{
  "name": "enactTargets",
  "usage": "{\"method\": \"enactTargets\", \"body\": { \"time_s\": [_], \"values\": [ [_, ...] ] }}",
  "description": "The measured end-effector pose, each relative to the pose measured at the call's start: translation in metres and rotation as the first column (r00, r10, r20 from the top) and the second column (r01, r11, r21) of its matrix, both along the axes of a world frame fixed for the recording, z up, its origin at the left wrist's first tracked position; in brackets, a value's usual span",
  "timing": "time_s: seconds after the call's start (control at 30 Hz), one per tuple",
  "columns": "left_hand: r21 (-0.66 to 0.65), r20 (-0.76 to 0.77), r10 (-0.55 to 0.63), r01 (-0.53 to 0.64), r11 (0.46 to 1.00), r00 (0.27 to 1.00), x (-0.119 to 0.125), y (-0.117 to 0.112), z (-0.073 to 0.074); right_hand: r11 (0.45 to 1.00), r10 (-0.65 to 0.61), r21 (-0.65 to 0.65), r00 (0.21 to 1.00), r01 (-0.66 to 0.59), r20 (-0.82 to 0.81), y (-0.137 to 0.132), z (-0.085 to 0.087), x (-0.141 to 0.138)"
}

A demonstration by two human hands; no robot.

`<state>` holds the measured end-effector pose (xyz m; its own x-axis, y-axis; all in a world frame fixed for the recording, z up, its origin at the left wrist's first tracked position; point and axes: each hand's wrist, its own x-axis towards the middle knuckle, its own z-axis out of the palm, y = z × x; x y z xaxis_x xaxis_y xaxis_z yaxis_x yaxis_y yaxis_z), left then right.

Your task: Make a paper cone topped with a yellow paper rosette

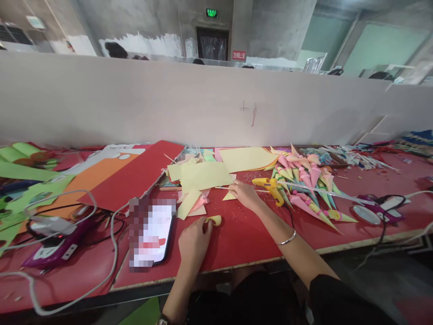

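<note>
One curled yellow paper [216,220] is at the lower centre of the frame, its left end pinched between the thumb and fingers of the left hand [194,239]. Expect light, springy, easily creased stock; hold the curled edge with minimal pressure. The right hand [244,195] lies beside yellow sheets [206,176] at frame centre (whether it grips anything cannot be told).
</note>
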<state>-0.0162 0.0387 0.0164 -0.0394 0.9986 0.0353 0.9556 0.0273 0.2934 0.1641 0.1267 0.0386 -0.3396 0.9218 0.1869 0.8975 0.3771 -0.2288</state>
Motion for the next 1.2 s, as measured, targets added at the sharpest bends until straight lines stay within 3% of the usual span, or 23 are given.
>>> {"method": "enactTargets", "body": {
  "time_s": [0.17,0.37,0.47,0.53,0.6,0.67,0.73,0.77,0.9,1.03,1.2],
  "values": [
    [0.004,0.009,-0.029,0.029,1.000,1.000,-0.001,0.000,0.000,1.000,-0.008,0.020,0.999,0.009,-0.039,-0.007,0.008,0.001],
    [-0.099,-0.021,0.038,-0.040,0.994,0.999,0.003,0.009,0.009,0.998,0.046,0.055,0.918,-0.027,-0.393,-0.034,0.022,0.017],
    [-0.121,0.045,0.108,-0.102,0.987,0.993,0.003,0.008,0.015,0.998,0.047,0.051,0.870,-0.025,-0.490,-0.053,0.022,0.021],
    [-0.078,0.168,0.088,-0.076,0.994,0.982,0.004,0.002,0.016,0.998,0.056,0.020,0.837,-0.054,-0.544,-0.066,0.020,0.019],
    [-0.025,0.386,-0.043,0.057,0.998,0.922,0.009,-0.006,0.015,0.995,0.063,-0.028,0.811,-0.097,-0.582,-0.076,0.016,0.015],
    [0.015,0.614,-0.179,0.215,0.976,0.769,0.015,-0.013,0.012,0.989,0.068,-0.064,0.796,-0.133,-0.601,-0.082,0.012,0.010],
    [0.029,0.735,-0.202,0.267,0.963,0.647,0.021,-0.017,0.010,0.984,0.075,-0.085,0.794,-0.157,-0.604,-0.084,0.010,0.007],
    [0.028,0.758,-0.194,0.267,0.963,0.622,0.023,-0.018,0.009,0.982,0.076,-0.091,0.795,-0.163,-0.601,-0.085,0.010,0.005],
    [0.041,0.738,-0.222,0.286,0.957,0.637,0.027,-0.019,0.007,0.987,0.053,-0.095,0.809,-0.133,-0.586,-0.085,0.007,0.001],
    [-0.042,0.704,-0.152,0.255,0.966,0.693,0.031,-0.016,0.004,0.990,0.062,-0.070,0.830,-0.121,-0.555,-0.086,0.003,-0.004],
    [-0.056,0.819,-0.079,0.216,0.975,0.568,0.033,-0.010,0.004,0.999,0.010,0.033,0.841,0.010,-0.541,-0.090,-0.002,-0.006]
  ]
}}
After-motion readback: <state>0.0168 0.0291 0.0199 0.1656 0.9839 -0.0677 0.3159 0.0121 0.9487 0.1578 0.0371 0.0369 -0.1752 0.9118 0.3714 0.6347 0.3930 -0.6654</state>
